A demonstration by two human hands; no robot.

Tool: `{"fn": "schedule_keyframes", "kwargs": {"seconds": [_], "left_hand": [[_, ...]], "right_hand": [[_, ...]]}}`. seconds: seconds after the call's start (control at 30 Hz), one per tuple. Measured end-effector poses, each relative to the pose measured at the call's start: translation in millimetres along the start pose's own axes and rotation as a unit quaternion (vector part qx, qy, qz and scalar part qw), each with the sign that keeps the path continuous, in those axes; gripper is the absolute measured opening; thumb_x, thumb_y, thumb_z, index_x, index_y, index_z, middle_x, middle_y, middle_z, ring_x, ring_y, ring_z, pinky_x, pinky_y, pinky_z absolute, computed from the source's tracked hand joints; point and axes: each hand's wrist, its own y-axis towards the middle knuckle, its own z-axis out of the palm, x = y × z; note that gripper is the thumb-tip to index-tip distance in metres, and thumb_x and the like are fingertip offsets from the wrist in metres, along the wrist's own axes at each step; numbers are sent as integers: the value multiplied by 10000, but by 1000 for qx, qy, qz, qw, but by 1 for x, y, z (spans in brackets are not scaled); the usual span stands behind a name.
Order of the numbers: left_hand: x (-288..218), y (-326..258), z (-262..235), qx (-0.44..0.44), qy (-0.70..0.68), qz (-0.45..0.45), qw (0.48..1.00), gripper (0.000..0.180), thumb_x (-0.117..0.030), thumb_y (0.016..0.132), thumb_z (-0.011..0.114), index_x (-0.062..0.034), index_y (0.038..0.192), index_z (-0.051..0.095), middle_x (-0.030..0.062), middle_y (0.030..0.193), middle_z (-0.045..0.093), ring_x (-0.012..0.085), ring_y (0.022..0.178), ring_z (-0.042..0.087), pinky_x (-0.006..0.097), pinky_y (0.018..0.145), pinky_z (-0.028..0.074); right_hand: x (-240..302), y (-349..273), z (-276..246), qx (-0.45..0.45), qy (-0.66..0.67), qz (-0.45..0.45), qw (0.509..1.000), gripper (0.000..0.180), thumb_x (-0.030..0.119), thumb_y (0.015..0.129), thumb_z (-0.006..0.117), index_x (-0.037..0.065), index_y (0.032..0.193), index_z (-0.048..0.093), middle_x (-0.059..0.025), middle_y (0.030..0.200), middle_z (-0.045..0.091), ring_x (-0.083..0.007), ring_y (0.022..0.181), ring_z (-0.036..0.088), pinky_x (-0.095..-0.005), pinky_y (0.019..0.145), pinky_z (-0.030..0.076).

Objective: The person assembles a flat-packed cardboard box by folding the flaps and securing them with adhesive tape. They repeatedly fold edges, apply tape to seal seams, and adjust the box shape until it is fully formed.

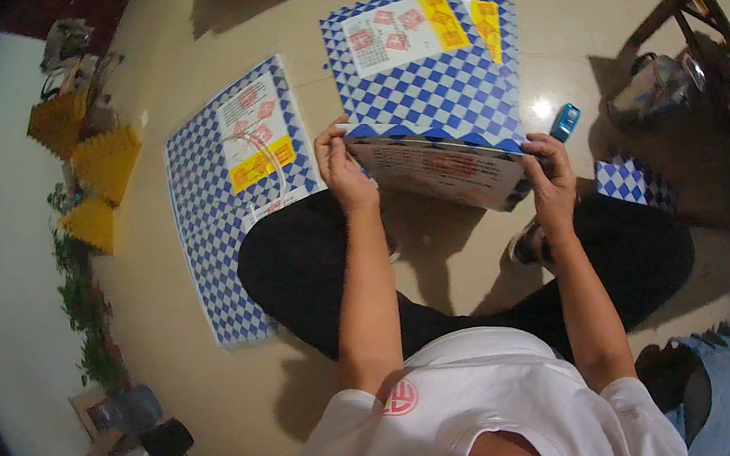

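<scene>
I sit cross-legged on a beige floor, holding a blue-and-white checkered paper sheet (429, 86) that is being folded toward me. Its near flap (441, 167) is turned up and shows a pale printed underside. My left hand (342, 170) pinches the flap's left corner. At the right corner, my right hand (549, 167) grips the flap's edge. A second sheet of the same pattern (496, 29) peeks out beneath it on the right. Another checkered sheet (229, 201) with red and yellow panels lies flat to my left, partly under my knee.
Folded yellow paper pieces (101, 164) sit by the wall at left, with a trailing green plant (84, 308) and a dark cup (166, 442). A small blue object (564, 121) lies right of the sheet. A checkered scrap (627, 181) rests by my right knee. Chair legs stand far right.
</scene>
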Motion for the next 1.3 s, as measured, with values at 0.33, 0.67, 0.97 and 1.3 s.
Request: {"fn": "schedule_keyframes", "kwargs": {"seconds": [0.33,0.67,0.97,1.3], "left_hand": [[-32,-8,33,83,631,284,717,196,-91,880,582,-58,1073,567,177,1383,530,380,1388,381,597,1193,109],[-68,-37,104,380,423,225,792,260,-163,950,548,-82,1186,623,114,1048,593,320,1013,531,440,974,348],[-20,-38,34,140,122,-115,976,450,41,927,431,-48,1365,489,38,1215,541,182,1119,524,321,1014,407],[52,-41,-16,-7,-73,-204,976,514,-10,921,461,-74,1430,440,74,1385,521,244,1247,507,389,1078,375]], "right_hand": [[12,6,8,15,83,-63,994,237,-48,899,645,40,1118,639,-37,1093,631,-140,1009,607,-253,890,470],[88,31,26,137,-51,-270,952,395,-109,818,681,54,1172,623,-113,1087,647,-242,1005,644,-326,890,506],[95,26,-4,141,-147,-113,972,421,102,912,679,115,1319,573,-152,1027,689,-282,919,691,-370,797,554],[54,19,-21,156,-334,-235,899,271,71,848,694,66,1109,621,-152,1001,683,-377,927,647,-446,791,517]]}}
